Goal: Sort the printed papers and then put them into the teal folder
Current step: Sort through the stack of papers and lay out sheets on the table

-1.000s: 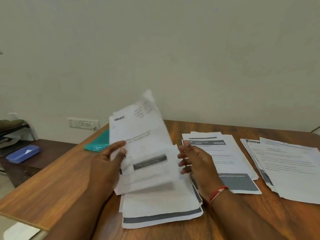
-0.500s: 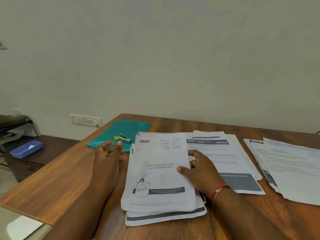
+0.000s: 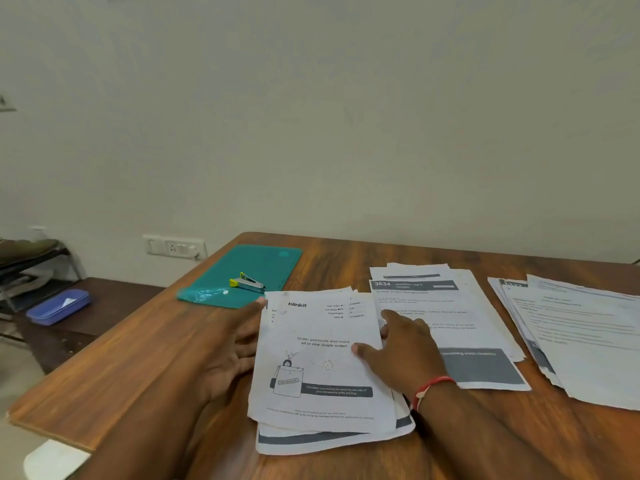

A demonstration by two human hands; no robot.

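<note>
**Both grips apart, squaring the stack**

My left grip point(image 3: 239, 344), fingers straight, lies against the white printed paper stack point(image 3: 322, 372) on the brown wooden surface point(image 3: 138, 358); my right grip point(image 3: 398, 348) rests spread on its three o'clock edge. The flat teal plastic folder point(image 3: 256, 268) lies at ten o'clock

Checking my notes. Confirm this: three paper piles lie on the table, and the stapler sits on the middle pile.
Wrong on one count: the head view shows the stapler lying on the teal folder, not on the middle pile. The rest stands.
</note>
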